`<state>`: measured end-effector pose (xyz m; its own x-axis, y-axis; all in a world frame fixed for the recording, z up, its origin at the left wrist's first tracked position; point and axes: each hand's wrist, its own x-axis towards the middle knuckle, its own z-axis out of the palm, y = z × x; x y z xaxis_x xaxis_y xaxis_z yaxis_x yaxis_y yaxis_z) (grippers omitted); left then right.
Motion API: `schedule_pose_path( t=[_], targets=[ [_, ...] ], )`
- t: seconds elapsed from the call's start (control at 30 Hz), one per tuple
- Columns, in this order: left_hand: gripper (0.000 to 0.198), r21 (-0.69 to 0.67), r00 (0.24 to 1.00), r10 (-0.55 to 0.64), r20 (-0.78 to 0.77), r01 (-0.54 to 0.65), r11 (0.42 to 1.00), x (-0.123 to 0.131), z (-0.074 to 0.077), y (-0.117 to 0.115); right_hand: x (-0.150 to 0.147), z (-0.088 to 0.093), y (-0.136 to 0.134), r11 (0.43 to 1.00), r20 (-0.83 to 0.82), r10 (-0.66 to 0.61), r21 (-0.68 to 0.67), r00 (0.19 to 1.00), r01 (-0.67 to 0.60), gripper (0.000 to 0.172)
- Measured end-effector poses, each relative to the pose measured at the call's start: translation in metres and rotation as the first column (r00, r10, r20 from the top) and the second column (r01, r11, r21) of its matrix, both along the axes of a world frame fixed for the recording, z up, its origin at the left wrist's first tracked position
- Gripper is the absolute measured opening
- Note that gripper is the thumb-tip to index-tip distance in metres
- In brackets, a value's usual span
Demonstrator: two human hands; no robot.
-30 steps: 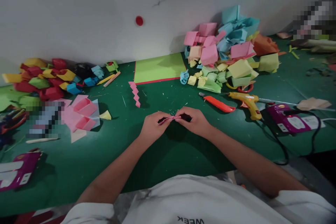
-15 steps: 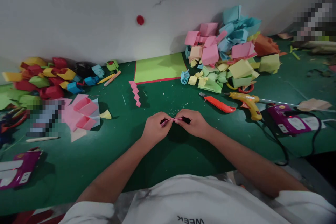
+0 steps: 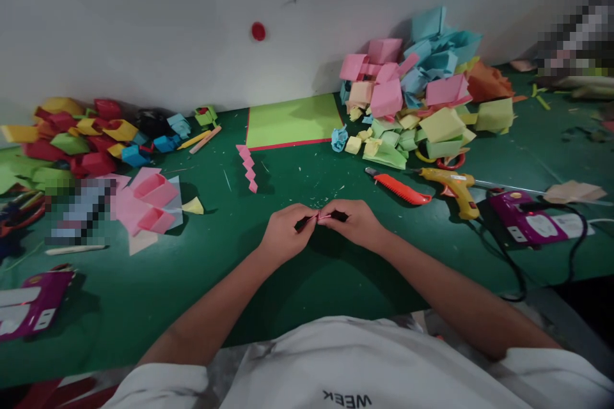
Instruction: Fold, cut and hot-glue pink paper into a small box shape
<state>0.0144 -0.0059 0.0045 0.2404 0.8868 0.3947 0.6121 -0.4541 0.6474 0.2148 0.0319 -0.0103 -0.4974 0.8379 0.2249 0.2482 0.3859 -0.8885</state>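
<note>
Both hands meet over the green table (image 3: pixel 297 294), pinching a small pink paper piece (image 3: pixel 323 218) from either side. My left hand (image 3: pixel 288 230) has thumb and forefinger closed on its left end. On the other end, my right hand (image 3: pixel 357 225) pinches in the same way. The fingers hide most of the paper, so its folded shape is hard to make out. Beyond my left hand lies a pink zigzag paper strip (image 3: pixel 247 169). A red-orange utility knife (image 3: pixel 401 188) rests past my right hand.
Folded paper pieces heap up at back right (image 3: pixel 388 99) and back left (image 3: pixel 96 134). A yellow glue gun (image 3: pixel 455 190) and a purple power strip (image 3: pixel 522 220) with a black cord lie right. Pink papers (image 3: pixel 148 201) lie left; a lime sheet (image 3: pixel 292 121) sits against the wall.
The fingertips have shifted slightly, and less of the pink paper shows at the left hand. Both hands still pinch it; the view has tilted a little.
</note>
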Motion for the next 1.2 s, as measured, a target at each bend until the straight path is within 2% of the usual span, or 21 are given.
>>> schedule_pose_path(
  t=[0.23, 0.37, 0.53, 0.67, 1.2],
  targets=[
    [0.017, -0.029, 0.997, -0.036, 0.067, 0.038, 0.999, 0.002, 0.004, -0.001, -0.001, -0.001, 0.001, 0.999, -0.043, -0.03, -0.012, 0.999, 0.03, 0.027],
    [0.017, -0.054, 0.996, -0.062, 0.059, 0.065, 0.996, -0.001, 0.005, -0.001, 0.002, -0.001, 0.002, 0.999, -0.012, -0.012, 0.047, 1.0, 0.012, 0.022],
    [0.014, -0.084, 0.999, -0.009, 0.044, 0.013, 0.996, -0.003, 0.007, 0.0, 0.007, 0.0, 0.003, 0.992, 0.016, 0.004, 0.13, 1.0, -0.006, 0.017],
    [0.009, -0.1, 0.999, 0.033, 0.036, -0.03, 0.995, -0.002, 0.006, 0.0, 0.008, 0.002, 0.004, 0.988, 0.027, 0.004, 0.154, 1.0, -0.008, 0.02],
    [0.015, -0.098, 0.998, 0.067, -0.007, -0.067, 0.993, 0.004, 0.002, -0.005, 0.011, 0.001, 0.01, 0.994, 0.018, 0.105, 0.005, 0.994, -0.105, 0.029]
  ],
)
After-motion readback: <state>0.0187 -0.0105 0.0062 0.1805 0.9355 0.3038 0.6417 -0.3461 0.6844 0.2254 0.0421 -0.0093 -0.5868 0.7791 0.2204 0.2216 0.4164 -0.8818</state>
